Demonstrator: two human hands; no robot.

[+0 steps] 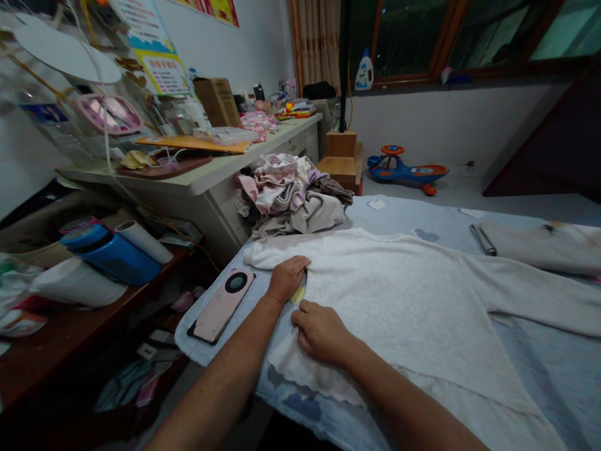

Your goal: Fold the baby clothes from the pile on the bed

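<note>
A white long-sleeved shirt lies spread over a pale blue patterned cover, its neckline away from me and one sleeve stretched to the right. My left hand presses on the shirt near the left sleeve's underarm, fingers closed on the fabric. Just nearer to me, my right hand is closed on the shirt's left side edge. Between the two hands a small yellow patch shows. A pink phone with a round camera lies on the cover, left of my left forearm.
Beyond the shirt sits a pile of crumpled clothes. Folded grey cloth lies at the right. A cluttered white desk stands at left, above a brown shelf with a blue bottle. A ride-on toy car is on the floor behind.
</note>
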